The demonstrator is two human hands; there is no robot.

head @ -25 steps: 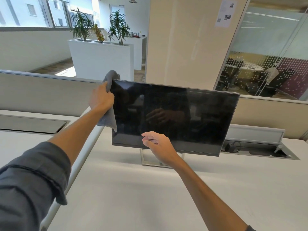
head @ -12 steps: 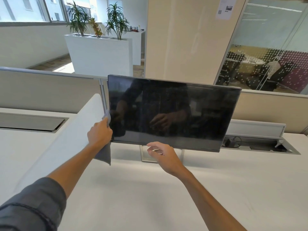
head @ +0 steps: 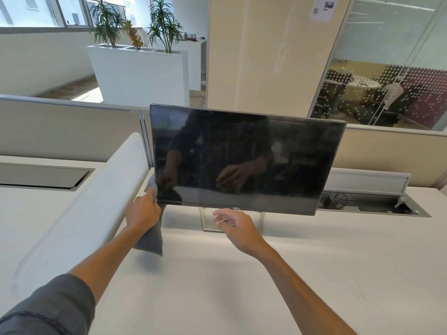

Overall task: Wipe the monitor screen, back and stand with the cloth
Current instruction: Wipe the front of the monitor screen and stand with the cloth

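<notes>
A black monitor (head: 244, 158) stands on a silver stand (head: 210, 221) on the white desk (head: 242, 286), its screen dark and reflecting me. My left hand (head: 142, 211) grips a grey cloth (head: 151, 238) at the monitor's lower left corner, with part of the cloth tucked behind the left edge and the rest hanging below my hand. My right hand (head: 233, 226) hovers just under the bottom bezel near the logo, fingers loosely curled and holding nothing. The monitor's back is hidden.
A rounded white divider (head: 96, 209) runs along the left of the desk. Cable trays (head: 372, 204) with a plug lie open behind the monitor on the right; another recess (head: 43, 176) is at the left. Beige partition panels (head: 67, 131) back the desk.
My left hand slid the cloth down the monitor's left edge from the top corner to the bottom corner. My right hand dropped off the bottom bezel and now hangs just below it.
</notes>
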